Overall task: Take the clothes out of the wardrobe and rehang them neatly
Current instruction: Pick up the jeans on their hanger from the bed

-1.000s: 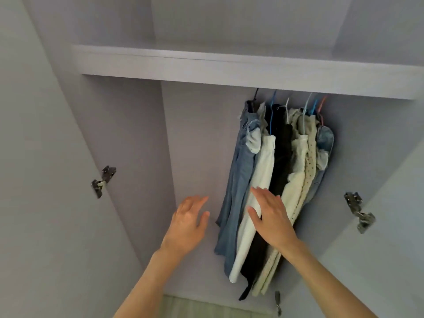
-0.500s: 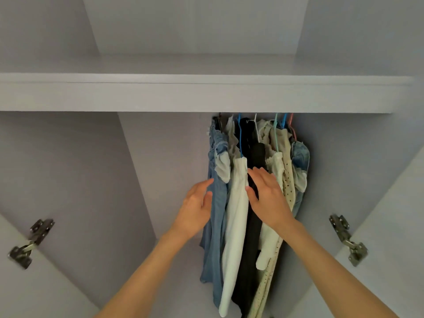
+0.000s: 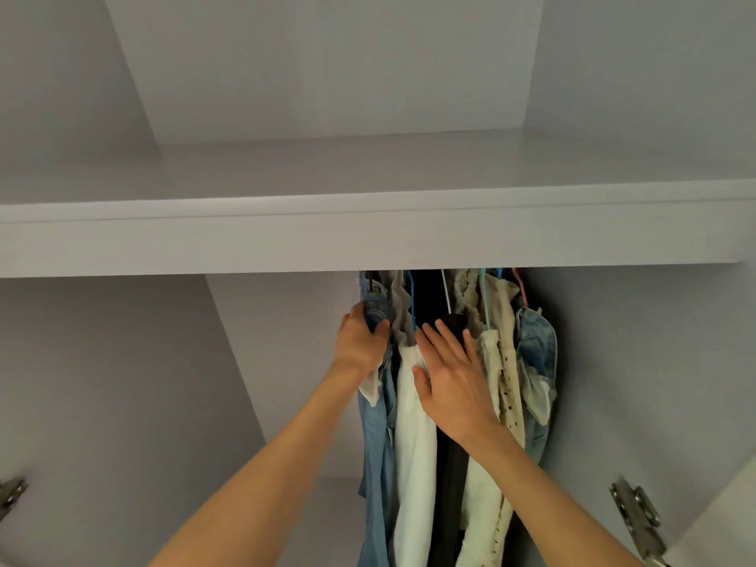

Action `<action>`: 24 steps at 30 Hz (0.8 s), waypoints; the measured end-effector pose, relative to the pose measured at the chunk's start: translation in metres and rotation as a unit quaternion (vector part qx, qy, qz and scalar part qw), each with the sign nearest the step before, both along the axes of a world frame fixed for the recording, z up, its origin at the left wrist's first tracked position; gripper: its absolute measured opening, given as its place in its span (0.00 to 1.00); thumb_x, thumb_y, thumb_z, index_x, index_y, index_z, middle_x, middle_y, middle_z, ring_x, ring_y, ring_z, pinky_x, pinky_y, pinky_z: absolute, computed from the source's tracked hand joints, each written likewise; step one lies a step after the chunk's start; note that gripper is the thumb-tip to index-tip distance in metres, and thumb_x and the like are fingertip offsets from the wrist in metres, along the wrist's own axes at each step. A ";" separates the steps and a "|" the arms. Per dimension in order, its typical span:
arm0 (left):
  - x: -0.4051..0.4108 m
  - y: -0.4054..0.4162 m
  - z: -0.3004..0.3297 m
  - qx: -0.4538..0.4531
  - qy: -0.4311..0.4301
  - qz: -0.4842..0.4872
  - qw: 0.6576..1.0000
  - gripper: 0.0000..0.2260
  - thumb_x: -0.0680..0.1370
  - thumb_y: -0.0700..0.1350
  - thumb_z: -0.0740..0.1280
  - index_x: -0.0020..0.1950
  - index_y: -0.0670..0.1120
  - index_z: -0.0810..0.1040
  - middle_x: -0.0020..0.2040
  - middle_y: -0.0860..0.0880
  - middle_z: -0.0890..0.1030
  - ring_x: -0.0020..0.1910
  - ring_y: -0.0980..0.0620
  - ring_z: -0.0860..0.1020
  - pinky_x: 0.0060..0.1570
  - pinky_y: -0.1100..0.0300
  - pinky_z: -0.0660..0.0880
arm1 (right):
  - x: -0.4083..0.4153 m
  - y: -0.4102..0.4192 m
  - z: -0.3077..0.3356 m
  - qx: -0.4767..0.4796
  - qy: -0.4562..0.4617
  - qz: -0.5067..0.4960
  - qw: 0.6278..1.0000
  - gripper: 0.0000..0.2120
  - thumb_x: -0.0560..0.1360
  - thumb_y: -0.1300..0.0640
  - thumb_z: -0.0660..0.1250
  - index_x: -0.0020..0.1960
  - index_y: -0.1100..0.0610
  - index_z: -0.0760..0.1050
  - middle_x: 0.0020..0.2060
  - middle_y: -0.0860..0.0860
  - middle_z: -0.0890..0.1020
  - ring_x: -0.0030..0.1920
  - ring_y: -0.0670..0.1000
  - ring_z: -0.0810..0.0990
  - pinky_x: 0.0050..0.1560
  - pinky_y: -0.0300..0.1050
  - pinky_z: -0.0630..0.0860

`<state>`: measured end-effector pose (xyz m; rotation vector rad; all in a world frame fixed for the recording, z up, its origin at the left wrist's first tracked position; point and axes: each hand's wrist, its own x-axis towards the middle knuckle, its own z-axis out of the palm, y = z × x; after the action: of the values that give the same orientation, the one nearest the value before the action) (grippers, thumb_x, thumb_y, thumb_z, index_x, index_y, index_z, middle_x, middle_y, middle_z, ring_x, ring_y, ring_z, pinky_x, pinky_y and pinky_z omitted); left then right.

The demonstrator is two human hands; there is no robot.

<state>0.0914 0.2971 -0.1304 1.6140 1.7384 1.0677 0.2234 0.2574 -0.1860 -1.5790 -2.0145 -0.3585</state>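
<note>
Several garments hang bunched under the wardrobe shelf (image 3: 368, 239), right of centre. Leftmost are light blue jeans (image 3: 374, 452), then a white garment (image 3: 413, 464), a black one (image 3: 450, 484), a cream dotted one (image 3: 507, 386) and a denim piece (image 3: 536, 354). My left hand (image 3: 360, 341) grips the top of the blue jeans near its hanger. My right hand (image 3: 450, 378) lies with straight fingers against the white and black garments. Coloured hanger hooks (image 3: 484, 296) disappear behind the shelf edge, and the rail is hidden.
The grey wardrobe interior stretches to the left of the clothes with nothing hanging there. Metal door hinges sit at the lower left (image 3: 10, 495) and lower right (image 3: 636, 521). An upper compartment (image 3: 335, 75) opens above the shelf.
Both hands have risen toward the hangers. My left hand went from open beside the jeans to gripping their top. The view has tilted upward.
</note>
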 end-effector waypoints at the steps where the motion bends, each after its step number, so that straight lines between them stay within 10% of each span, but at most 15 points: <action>1: 0.001 0.002 0.000 0.003 0.011 0.006 1.000 0.16 0.79 0.44 0.62 0.65 0.42 0.69 0.59 0.44 0.76 0.57 0.45 0.74 0.51 0.59 0.68 | 0.003 0.002 -0.002 0.005 -0.001 0.001 1.000 0.24 0.74 0.52 0.53 0.62 0.62 0.75 0.60 0.56 0.78 0.65 0.55 0.73 0.68 0.55 0.57; 24: -0.053 -0.036 -0.028 0.097 0.014 0.039 0.994 0.12 0.80 0.40 0.60 0.62 0.39 0.71 0.52 0.43 0.78 0.47 0.48 0.76 0.40 0.69 0.70 | -0.009 0.006 0.002 0.014 0.035 0.007 0.999 0.23 0.73 0.50 0.53 0.57 0.61 0.78 0.54 0.56 0.82 0.63 0.57 0.76 0.70 0.56 0.51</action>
<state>0.0379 0.2611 -0.1587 1.6961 1.7748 1.2917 0.2144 0.2633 -0.1840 -1.5393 -1.9573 -0.3208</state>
